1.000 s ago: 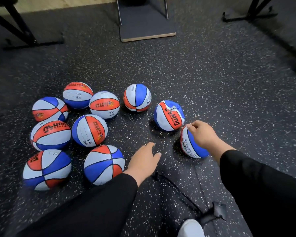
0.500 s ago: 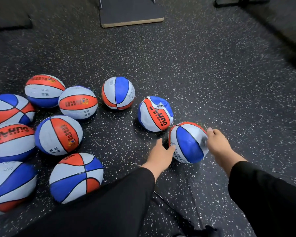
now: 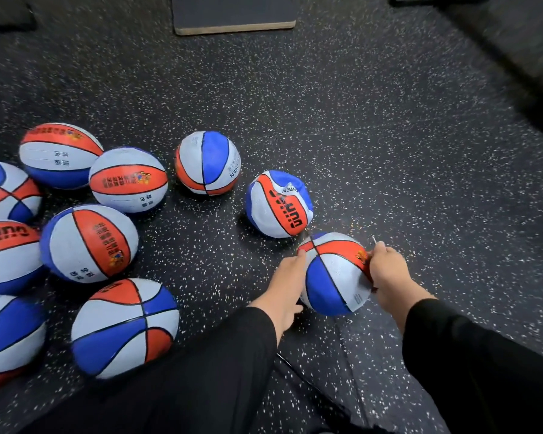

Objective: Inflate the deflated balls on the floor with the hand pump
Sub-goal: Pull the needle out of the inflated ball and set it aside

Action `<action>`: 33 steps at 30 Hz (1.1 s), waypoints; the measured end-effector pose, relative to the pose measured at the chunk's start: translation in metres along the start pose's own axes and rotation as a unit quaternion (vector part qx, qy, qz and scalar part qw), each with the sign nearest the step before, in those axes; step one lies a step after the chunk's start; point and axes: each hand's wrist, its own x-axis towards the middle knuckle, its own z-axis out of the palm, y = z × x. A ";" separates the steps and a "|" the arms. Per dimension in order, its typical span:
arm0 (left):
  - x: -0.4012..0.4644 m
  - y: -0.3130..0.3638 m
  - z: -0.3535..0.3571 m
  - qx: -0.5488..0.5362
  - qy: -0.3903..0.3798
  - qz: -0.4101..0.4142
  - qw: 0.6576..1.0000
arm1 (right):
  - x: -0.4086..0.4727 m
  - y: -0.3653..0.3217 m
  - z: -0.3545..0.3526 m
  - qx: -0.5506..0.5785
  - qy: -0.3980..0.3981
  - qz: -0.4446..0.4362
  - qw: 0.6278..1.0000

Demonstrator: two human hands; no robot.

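Red-white-blue ball (image 3: 333,277), slightly dented, held between left hand (image 3: 287,277) and right hand (image 3: 389,274).

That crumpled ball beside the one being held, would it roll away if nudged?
Probably not far: the crumpled ball has dented, wrinkled panels, so it likely slumps rather than rolls. It probably feels soft and squashy. The rounder balls nearby look firmer and likelier to roll.

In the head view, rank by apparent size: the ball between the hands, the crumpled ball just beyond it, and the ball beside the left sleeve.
1. Ball beside the left sleeve, largest, though nearest the camera.
2. and 3. Ball between the hands and crumpled ball look alike; no ranking.
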 end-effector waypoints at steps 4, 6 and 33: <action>-0.033 0.009 -0.007 0.036 0.065 0.200 0.977 | -0.034 -0.035 -0.001 0.067 -0.003 -0.002 0.998; -0.055 0.014 -0.022 0.074 0.102 0.286 0.950 | -0.061 -0.059 0.001 0.115 -0.014 -0.007 0.993; -0.426 0.033 -0.223 -0.031 0.124 0.499 0.857 | -0.492 -0.156 -0.007 0.405 -0.249 -0.017 0.880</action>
